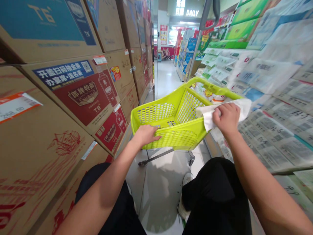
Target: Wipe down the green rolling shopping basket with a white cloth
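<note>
A yellow-green plastic shopping cart basket [188, 135] with perforated sides sits in front of me, turned at an angle on its wheeled frame. At its near left, my left hand [146, 134] grips the rim, fingers over the inside and thumb along the outer wall. My right hand [227, 118] is closed on a white cloth [208, 115], which drapes over the basket's right end rim. Part of the cloth spreads out behind my knuckles. A metal caster wheel [191, 158] shows below the basket.
Stacked cardboard cartons [83, 94] line the left side closely. Plastic-wrapped packs [261, 73] are piled along the right. A grey metal pole [194, 57] rises behind the cart. The tiled aisle floor [167, 73] runs on beyond it, and my knees flank the near side.
</note>
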A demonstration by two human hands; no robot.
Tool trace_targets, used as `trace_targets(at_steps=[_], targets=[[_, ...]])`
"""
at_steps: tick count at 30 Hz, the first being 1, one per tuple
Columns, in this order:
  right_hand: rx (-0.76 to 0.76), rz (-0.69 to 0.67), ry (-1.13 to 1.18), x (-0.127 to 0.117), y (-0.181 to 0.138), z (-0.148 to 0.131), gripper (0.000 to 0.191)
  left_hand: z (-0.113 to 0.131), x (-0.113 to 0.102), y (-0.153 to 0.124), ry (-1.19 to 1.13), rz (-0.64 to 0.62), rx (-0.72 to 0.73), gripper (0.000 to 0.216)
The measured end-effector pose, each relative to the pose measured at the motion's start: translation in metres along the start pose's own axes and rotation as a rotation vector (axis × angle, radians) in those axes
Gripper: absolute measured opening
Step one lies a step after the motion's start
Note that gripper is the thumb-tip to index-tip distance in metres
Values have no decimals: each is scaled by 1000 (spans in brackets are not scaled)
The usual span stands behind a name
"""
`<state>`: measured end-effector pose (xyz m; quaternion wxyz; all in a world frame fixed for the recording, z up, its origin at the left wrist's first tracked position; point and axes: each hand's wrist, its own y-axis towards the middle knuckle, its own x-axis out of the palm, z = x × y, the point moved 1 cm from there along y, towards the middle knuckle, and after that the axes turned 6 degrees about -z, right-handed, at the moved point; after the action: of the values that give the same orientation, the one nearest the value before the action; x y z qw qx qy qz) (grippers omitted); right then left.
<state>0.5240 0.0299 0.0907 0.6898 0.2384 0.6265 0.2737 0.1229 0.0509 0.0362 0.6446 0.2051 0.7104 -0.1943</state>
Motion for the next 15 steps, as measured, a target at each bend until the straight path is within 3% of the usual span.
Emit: trace_targets(at_steps=[3,8,15], targets=[[60,56,-20,3,-1,2,28,-8,-2,3,8,-46,-23,52],[145,62,-6,11,-5,-33,28,-20,1,3,8,-69,-48,57],[0,-93,-6,14,-7,-90,35,-17,1,-4,25,-68,-80,55]])
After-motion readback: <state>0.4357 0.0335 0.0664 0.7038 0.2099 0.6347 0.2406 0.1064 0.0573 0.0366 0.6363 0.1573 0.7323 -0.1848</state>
